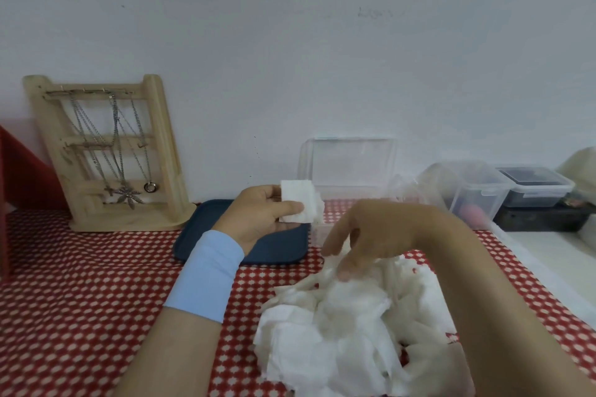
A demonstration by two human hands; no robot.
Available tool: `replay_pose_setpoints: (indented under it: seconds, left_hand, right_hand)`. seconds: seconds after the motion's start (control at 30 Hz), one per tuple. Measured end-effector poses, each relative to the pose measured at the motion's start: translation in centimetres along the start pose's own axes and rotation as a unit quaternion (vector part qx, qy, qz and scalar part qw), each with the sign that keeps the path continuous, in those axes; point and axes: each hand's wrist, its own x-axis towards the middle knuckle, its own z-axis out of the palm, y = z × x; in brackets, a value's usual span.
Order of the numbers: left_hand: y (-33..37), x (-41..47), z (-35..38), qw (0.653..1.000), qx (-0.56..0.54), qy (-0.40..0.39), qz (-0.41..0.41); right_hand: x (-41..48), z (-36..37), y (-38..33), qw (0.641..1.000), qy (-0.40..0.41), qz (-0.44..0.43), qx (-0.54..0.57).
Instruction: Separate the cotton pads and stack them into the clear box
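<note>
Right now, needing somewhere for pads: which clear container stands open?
The clear box behind the left hand, its lid raised; both tubs further right are lidded.

It looks like a home, a dressing-table corner: a wooden jewellery stand (161,151) hung with necklaces (120,151) stands by a plain white wall (290,26), a red dotted tablecloth (80,300) lies under it, and lidded plastic storage boxes (533,187) (contents unclear) sit at the right.

Left hand (258,219) pinches cotton pads (301,200); right hand (371,235) relaxed.
</note>
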Motion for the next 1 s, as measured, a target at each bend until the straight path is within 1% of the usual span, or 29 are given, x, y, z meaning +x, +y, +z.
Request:
replay_pose_setpoints:
  seconds: [0.03,0.1,0.2,0.27,0.37,0.47,0.57,0.63,0.73,0.8,0.87,0.93,1.0]
  left_hand:
    - [0.0,0.1,0.0,1.000,-0.013,0.001,-0.006]
    - [0.1,0.1,0.0,0.999,-0.038,0.001,-0.017]
    - [0.0,0.1,0.0,0.999,-0.044,0.016,-0.012]
    - [0.0,-0.1,0.0,0.999,-0.025,0.028,-0.003]
    - [0.1,-0.4,0.7,1.000,-0.005,0.010,-0.004]
    - [0.3,-0.7,1.7,1.000,-0.007,-0.027,-0.009]
    - [0.5,-0.7,2.2,0.997,-0.056,-0.038,-0.023]
    - [0.4,-0.6,2.2,0.995,-0.093,-0.030,-0.032]
    - [0.2,-0.4,2.3,0.990,-0.135,-0.015,-0.036]
    - [0.3,-0.4,2.4,0.988,-0.154,-0.012,-0.033]
    - [0.4,-0.4,2.7,0.983,-0.178,-0.021,-0.034]
    - [0.5,-0.6,3.0,0.980,-0.193,-0.027,-0.035]
    - [0.6,-0.7,3.2,0.978,-0.203,-0.028,-0.035]
  right_hand:
    - [0.4,0.2,0.1,1.000,0.018,0.011,-0.005]
    - [1.1,0.4,0.6,0.996,0.083,0.003,0.027]
    - [0.6,-0.4,1.1,0.976,0.162,-0.034,0.145]
    - [0.1,-0.7,1.1,0.947,0.196,-0.065,0.247]
    - [0.0,-0.6,0.5,0.913,0.224,-0.092,0.328]
    - [0.5,-0.2,-0.1,0.898,0.258,-0.065,0.351]
    - [1.1,0.0,-0.2,0.866,0.308,-0.033,0.393]
    - [1.2,-0.2,0.0,0.842,0.329,-0.030,0.427]
    - [1.2,-0.4,0.1,0.816,0.321,-0.053,0.478]
    - [1.5,-0.2,-0.2,0.806,0.288,-0.057,0.513]
    - [1.9,0.2,-0.7,0.814,0.280,-0.039,0.508]
    - [2.2,0.7,-1.0,0.825,0.311,-0.015,0.471]
    - [2.5,0.9,-1.1,0.824,0.351,-0.005,0.444]
